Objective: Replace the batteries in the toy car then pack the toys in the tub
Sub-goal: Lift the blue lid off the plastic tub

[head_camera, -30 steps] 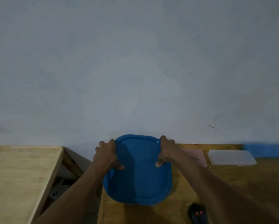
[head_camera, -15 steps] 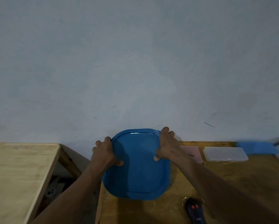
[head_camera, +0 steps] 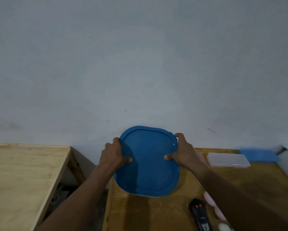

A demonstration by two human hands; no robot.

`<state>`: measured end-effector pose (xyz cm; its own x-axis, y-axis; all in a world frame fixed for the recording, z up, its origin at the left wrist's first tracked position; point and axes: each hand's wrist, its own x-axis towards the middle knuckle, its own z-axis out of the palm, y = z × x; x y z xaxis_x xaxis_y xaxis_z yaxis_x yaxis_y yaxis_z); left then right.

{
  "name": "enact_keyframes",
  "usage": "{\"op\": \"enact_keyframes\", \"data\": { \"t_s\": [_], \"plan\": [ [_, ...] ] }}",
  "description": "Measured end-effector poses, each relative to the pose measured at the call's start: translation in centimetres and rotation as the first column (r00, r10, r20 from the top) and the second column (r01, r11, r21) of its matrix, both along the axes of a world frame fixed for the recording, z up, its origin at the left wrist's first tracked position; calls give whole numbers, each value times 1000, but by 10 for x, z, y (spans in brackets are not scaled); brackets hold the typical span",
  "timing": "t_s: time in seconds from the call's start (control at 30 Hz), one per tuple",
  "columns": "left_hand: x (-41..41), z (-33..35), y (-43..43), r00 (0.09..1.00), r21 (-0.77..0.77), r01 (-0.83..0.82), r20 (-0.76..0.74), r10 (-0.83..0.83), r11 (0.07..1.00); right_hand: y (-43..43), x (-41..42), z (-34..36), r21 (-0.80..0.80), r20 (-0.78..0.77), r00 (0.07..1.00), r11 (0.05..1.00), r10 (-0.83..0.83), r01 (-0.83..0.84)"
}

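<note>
Lid: blue tub lid (head_camera: pixel 148 165) sits flat at the far left end of the brown table (head_camera: pixel 156 212).
Left hand (head_camera: pixel 114 155): clamped on the lid's left edge, thumb on top.
Right hand (head_camera: pixel 184 153): clamped on the right edge.
Tub: hidden under the lid, so I cannot tell what is inside.
Slip: a hard tug could make the lid pop up fast.
Edge: the table edge is close on the left, so the tub could slide off.
Bump: black remote (head_camera: pixel 200 215) lies near and could get knocked.
</note>
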<state>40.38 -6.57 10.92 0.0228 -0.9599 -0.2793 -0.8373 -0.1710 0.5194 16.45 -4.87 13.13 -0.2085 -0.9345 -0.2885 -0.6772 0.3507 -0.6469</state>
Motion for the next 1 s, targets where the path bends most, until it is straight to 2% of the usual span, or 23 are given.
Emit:
{"op": "enact_keyframes", "data": {
  "t_s": [0.13,0.23,0.3,0.37,0.47,0.67,1.0],
  "plan": [
    [4,12,14,1000,-42,-8,-28,7,999,13,-7,7,-11,-71,997,999,-42,41],
    [3,23,32,1000,-75,-9,-16,7,997,32,-10,12,-44,43,999,999,16,-14],
    [4,31,45,1000,-83,-9,-6,9,996,45,-9,15,-9,146,986,997,74,-73],
    [5,38,61,1000,-104,-7,4,8,995,61,-10,19,42,162,979,990,126,-134],
    [5,43,94,1000,-113,3,14,-1,994,88,-17,21,64,59,979,978,197,-201],
    [6,36,169,1000,-14,15,6,-15,1000,157,-16,1,-2,-75,988,991,133,-133],
    [26,-16,279,993,111,-63,111,50,992,261,8,-56,38,-170,962,977,213,-210]
  ]
}}
